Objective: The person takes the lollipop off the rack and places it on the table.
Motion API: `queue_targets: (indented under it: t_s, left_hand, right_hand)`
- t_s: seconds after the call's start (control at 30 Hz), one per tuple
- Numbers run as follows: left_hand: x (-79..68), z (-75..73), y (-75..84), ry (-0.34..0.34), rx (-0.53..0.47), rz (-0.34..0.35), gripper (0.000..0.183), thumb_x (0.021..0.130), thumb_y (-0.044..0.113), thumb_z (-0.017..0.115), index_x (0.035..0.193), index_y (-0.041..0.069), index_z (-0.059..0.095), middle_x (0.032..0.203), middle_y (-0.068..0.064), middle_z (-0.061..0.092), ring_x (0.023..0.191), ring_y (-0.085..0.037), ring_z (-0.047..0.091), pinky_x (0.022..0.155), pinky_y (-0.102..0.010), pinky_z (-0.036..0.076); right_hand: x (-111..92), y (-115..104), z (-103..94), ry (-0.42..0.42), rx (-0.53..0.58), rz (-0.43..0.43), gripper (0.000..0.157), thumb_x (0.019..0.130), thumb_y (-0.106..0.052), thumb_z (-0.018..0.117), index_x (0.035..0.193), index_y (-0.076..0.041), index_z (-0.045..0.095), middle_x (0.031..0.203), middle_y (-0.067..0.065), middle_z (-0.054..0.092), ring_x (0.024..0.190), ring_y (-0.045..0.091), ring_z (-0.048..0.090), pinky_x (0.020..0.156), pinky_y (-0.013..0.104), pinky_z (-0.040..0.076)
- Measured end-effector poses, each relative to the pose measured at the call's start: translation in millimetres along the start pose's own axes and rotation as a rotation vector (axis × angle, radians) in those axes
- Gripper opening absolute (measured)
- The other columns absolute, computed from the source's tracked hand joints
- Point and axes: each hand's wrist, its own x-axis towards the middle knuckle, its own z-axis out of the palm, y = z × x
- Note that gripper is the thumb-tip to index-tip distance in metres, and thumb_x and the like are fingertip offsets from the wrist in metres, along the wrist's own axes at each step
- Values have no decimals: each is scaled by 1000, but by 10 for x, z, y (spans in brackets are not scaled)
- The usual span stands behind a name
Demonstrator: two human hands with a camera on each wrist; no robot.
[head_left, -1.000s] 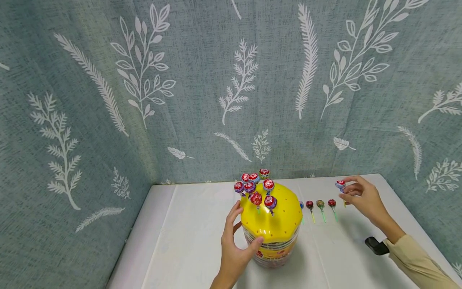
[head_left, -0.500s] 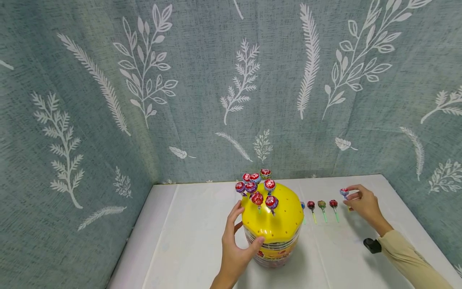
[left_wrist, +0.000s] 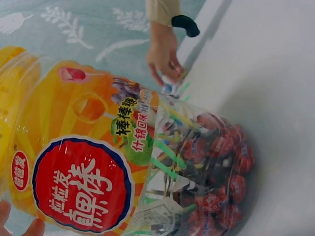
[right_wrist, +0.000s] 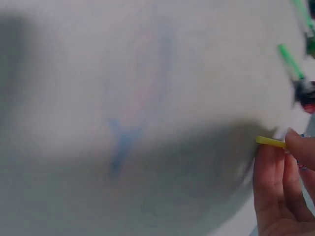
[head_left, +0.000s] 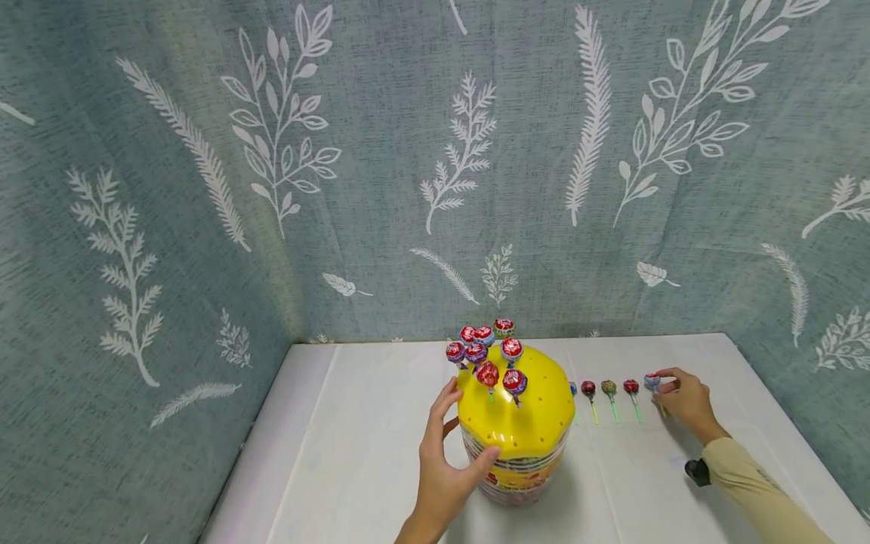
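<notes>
My left hand (head_left: 445, 461) grips the yellow-lidded plastic jar (head_left: 519, 476), thumb at the near side of the lid and fingers along its left. Several wrapped lollipops (head_left: 514, 381) stand stick-down in holes of the yellow lid (head_left: 537, 415). More red-wrapped lollipops (left_wrist: 231, 147) show through the clear part of the jar in the left wrist view. Off to the right, my right hand (head_left: 688, 403) pinches a blue-and-red lollipop (head_left: 652, 381) close over the white table, at the right end of a row. Its yellow stick (right_wrist: 269, 142) pokes out past the fingers in the right wrist view.
Lying in the row are a dark red lollipop (head_left: 588, 388), a green-and-red one (head_left: 609, 387) and another red one (head_left: 631, 385). A blue one (head_left: 574, 388) is partly hidden by the jar. Leaf-patterned cloth (head_left: 381, 189) walls the white table (head_left: 367, 431).
My right hand has lowered the lollipop from above the table down to the right end of the row. The left hand keeps its grip on the jar; the head view has shifted slightly.
</notes>
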Motion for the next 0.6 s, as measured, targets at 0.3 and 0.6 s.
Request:
queue_targets:
  t_s: [0.3, 0.6]
  left_hand:
    - [-2, -2, -14, -2, 10, -7, 74, 75, 22, 79, 138, 23, 40, 149, 3, 33, 131, -21, 39, 91, -40, 47]
    - [7, -18, 105, 0, 24, -7, 71, 75, 18, 78, 136, 18, 42, 148, -1, 35, 130, -23, 40, 90, -40, 47]
  right_hand:
    - [5, 8, 13, -8, -39, 16, 42, 75, 2, 69, 111, 15, 52, 71, 12, 61, 60, 21, 53, 47, 31, 44]
    - [-33, -5, -28, 0, -74, 23, 44, 73, -2, 70, 110, 13, 52, 71, 10, 58, 64, 24, 52, 51, 33, 43]
